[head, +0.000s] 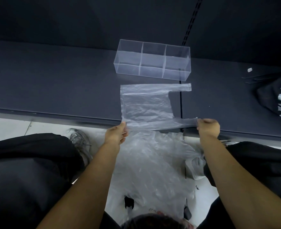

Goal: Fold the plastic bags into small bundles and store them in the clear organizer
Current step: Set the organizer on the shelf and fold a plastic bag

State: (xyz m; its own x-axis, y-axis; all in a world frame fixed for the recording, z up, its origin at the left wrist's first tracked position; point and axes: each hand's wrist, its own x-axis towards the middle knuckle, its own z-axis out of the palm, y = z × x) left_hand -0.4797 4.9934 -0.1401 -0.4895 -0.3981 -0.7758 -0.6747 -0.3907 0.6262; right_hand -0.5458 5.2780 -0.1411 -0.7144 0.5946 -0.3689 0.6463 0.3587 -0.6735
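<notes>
Noted plastic bag [144, 104] flat on bench [54, 83], long axis left-right, handles rightward. Found left hand [116, 133] pinching near-left corner, right hand [208, 127] gripping near handle, both at near edge. Located clear organizer [151, 71] just beyond far edge; judged next fold away from body.

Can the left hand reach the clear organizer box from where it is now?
Probably yes. Only the flat translucent plastic bag lies between the left hand and the clear three-compartment organizer box; nothing upright blocks it. But its fingers pinch the bag's near corner, so it must let go first.
</notes>
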